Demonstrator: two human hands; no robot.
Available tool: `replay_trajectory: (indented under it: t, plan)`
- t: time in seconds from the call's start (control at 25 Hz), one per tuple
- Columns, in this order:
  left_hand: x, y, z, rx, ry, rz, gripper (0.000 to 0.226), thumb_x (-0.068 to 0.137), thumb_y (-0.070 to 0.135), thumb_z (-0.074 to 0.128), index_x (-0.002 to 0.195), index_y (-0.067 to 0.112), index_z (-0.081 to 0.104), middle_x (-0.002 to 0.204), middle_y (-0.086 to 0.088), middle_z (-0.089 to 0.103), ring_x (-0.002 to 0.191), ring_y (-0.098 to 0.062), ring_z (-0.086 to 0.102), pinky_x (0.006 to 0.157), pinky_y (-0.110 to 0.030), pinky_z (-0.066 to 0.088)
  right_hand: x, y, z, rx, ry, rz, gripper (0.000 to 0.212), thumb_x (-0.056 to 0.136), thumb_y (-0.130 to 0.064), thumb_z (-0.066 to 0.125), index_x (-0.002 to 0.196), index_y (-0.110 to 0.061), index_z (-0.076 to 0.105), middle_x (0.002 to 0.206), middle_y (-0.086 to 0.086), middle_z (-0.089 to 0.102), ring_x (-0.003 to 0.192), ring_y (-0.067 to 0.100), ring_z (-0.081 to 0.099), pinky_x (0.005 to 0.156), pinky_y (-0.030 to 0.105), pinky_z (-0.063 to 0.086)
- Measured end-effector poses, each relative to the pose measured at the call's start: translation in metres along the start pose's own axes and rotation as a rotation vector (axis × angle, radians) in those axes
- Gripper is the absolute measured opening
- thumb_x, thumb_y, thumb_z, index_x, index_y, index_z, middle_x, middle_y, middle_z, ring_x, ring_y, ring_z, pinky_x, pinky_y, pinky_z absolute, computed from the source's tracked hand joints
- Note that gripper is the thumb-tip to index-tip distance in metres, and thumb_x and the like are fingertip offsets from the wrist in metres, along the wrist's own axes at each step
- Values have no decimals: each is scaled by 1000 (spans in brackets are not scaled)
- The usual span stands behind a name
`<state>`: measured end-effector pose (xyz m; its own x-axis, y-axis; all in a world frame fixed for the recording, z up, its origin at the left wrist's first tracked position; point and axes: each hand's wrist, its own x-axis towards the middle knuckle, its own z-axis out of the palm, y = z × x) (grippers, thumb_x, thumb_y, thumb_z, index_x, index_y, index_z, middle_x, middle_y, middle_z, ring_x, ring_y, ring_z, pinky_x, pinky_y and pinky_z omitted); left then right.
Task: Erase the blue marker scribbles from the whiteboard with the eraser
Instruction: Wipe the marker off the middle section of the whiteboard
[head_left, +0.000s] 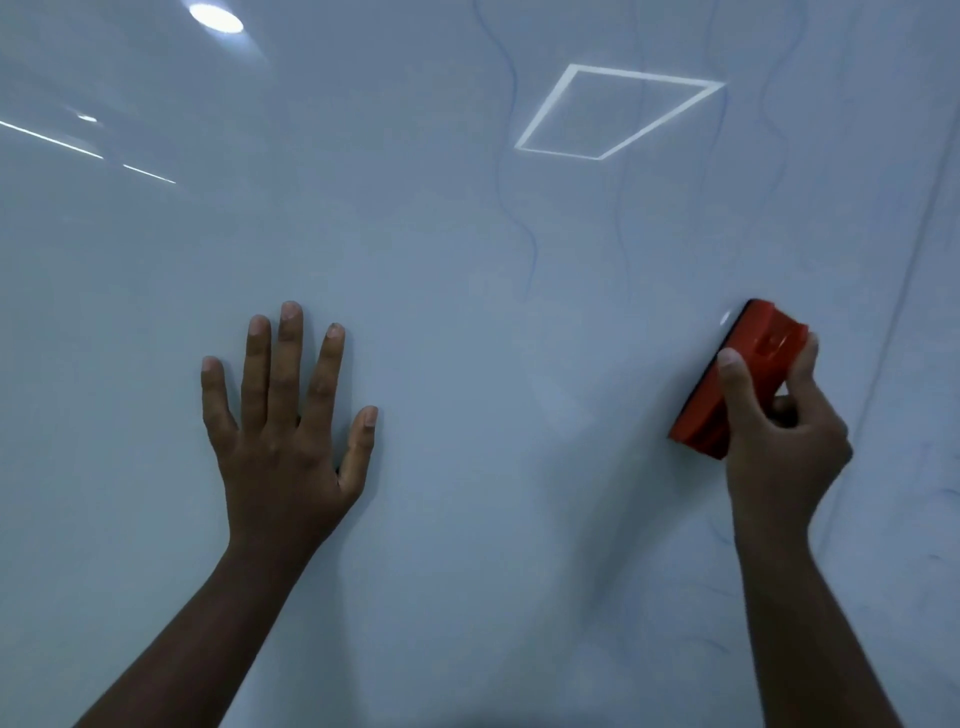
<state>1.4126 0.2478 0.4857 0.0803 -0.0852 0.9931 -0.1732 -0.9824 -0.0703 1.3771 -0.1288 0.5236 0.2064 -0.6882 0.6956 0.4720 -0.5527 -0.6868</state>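
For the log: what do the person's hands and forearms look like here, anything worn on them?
Both are bare. The left hand and right hand show no gloves, rings, watch or bands, and both forearms are uncovered to the frame's bottom edge, with no sleeve in view. Fingernails are short and unpainted.

Pretty dim, bluish cast overall. The glossy white whiteboard mirrors ceiling lights: a round glare spot top left, thin streaks, a bright square outline upper middle. Soft shadows sit beside the hands. Wide-angle bending at the edges, slightly soft detail.
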Motion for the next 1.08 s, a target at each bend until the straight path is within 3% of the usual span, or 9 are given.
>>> replay_trajectory:
  t: [0.12,0.24,0.32,0.44,0.56,0.64,0.72,0.92,1.08]
  plan:
    - [-2,1,0,-3,-9,-15,67,110,43,46,168,14,28,175,-17,19,163,-37,17,128,-66,13,1,-22,22,-51,80,-25,70,87,-64,68,146,-26,59,74,3,46,68,15,42,64,30,38]
    - [0,2,0,3,3,-5,67,110,43,45,167,13,28,175,-18,19,162,-37,18,128,-66,13,-39,-67,62,-29,23,-215,42,84,-48,77,108,-14,74,73,8,50,64,23,49,59,46,49]
    - [-1,1,0,6,8,-9,67,110,43,46,167,13,29,175,-18,20,162,-37,18,128,-66,14,-84,-99,83,-78,-135,-426,53,83,-51,72,123,-18,72,80,5,52,70,25,53,60,40,51]
    - [-1,-2,0,-6,-2,8,71,107,45,45,168,14,26,174,-19,21,162,-37,17,127,-67,15,-128,-128,97,-157,-339,-730,74,87,-59,66,152,-26,52,89,1,53,78,17,49,61,30,47]
    - [5,-2,-6,-6,32,-2,65,106,46,49,162,14,41,169,-17,34,156,-38,31,121,-64,26,-113,-133,97,-175,-368,-861,76,88,-61,67,154,-28,49,87,1,54,74,17,49,62,36,49]
    - [22,0,-14,-27,93,-46,56,106,46,51,153,15,54,161,-15,45,146,-37,43,112,-60,30,-86,-127,92,-170,-288,-824,74,85,-61,67,151,-32,54,84,2,52,71,21,52,61,39,49]
    - [56,-2,-21,-38,140,-62,54,107,46,50,152,17,54,160,-13,45,146,-37,43,110,-58,29,-53,-117,85,-153,-211,-695,74,82,-63,67,149,-37,54,82,0,48,70,22,54,60,37,50]
    - [165,-26,-26,22,154,3,63,110,51,43,165,21,34,175,-11,22,163,-30,17,123,-60,17,18,-71,47,-161,-71,-389,76,83,-65,65,152,-37,50,85,1,49,72,15,50,67,31,42]
    - [195,-43,-20,27,121,-20,68,113,56,31,170,22,18,178,-12,9,165,-31,6,128,-63,8,61,-47,22,-141,47,-192,75,90,-68,60,154,-32,48,86,12,53,79,30,57,70,36,41]
